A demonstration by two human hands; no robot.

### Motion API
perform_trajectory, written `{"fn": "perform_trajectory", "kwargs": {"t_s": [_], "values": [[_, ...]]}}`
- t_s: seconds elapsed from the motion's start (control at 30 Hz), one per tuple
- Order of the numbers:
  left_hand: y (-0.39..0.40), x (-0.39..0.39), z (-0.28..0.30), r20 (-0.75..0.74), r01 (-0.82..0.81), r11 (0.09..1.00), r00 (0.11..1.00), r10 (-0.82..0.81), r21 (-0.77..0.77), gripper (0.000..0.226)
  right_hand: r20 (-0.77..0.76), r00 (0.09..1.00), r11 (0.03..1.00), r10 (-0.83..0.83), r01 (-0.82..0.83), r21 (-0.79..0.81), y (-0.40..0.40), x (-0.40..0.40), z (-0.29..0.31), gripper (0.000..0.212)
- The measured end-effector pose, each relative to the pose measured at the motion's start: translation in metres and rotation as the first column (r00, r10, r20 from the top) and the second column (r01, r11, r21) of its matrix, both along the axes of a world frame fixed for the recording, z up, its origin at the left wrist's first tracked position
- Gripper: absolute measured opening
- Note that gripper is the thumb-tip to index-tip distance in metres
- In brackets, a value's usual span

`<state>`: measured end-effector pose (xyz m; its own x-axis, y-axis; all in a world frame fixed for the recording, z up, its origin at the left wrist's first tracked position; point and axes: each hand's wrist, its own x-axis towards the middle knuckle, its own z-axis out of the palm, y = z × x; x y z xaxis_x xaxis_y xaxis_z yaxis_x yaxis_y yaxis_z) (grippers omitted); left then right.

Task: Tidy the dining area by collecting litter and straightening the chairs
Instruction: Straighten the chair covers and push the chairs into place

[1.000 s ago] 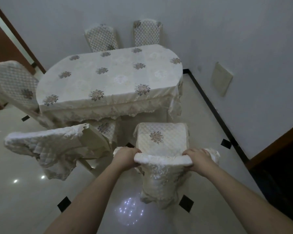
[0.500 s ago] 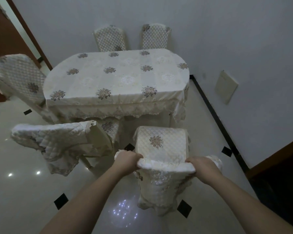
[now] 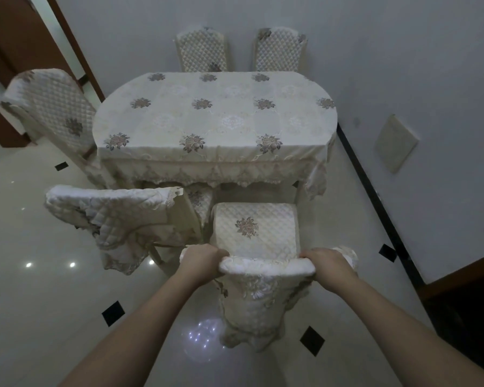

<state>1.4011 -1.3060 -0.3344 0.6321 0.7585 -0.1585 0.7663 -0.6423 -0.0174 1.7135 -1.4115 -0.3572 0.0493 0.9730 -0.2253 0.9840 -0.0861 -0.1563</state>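
A dining chair (image 3: 256,233) in a quilted cream cover with a flower motif stands in front of me, its seat facing the oval table (image 3: 215,118). My left hand (image 3: 200,261) grips the left end of its backrest top. My right hand (image 3: 329,263) grips the right end. The seat's front edge lies close to the tablecloth's lace hem. A second covered chair (image 3: 118,216) stands to the left, turned at an angle to the table.
Two more chairs (image 3: 201,50) (image 3: 278,48) stand behind the table against the wall, and one (image 3: 56,107) at its left end. The wall with a dark skirting line (image 3: 375,202) runs along the right. Glossy tiled floor (image 3: 39,303) spreads left and behind.
The chair I hold has moved toward the table, and I have come closer with it. Both hands have kept their grip on the backrest.
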Motion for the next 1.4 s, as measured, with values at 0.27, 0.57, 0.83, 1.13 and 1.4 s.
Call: {"fn": "perform_trajectory", "kwargs": {"t_s": [0.27,0.57,0.83,1.13,1.4], "values": [[0.025,0.010,0.016,0.040,-0.030,0.998,0.999,0.032,-0.047,0.026,-0.003,0.995,0.994,-0.105,0.105,-0.016,0.028,-0.002,0.017,0.029],[0.051,0.037,0.011,0.039,0.028,1.000,0.999,-0.028,-0.008,0.023,0.051,0.983,0.981,-0.174,0.177,-0.078,0.057,0.023,0.024,0.026],[0.084,0.067,0.013,0.049,-0.055,0.997,0.997,0.057,-0.045,0.023,0.052,0.993,0.995,-0.104,0.104,-0.008,0.095,0.050,0.019,0.033],[0.126,0.103,0.008,0.028,-0.174,0.984,0.984,0.176,-0.047,0.025,0.064,0.996,0.998,-0.062,0.063,-0.007,0.150,0.079,0.014,0.028],[0.154,0.127,-0.001,-0.057,-0.183,0.979,0.982,0.178,-0.095,0.023,0.064,0.998,0.998,-0.014,0.017,-0.053,0.180,0.102,0.017,0.038]]}}
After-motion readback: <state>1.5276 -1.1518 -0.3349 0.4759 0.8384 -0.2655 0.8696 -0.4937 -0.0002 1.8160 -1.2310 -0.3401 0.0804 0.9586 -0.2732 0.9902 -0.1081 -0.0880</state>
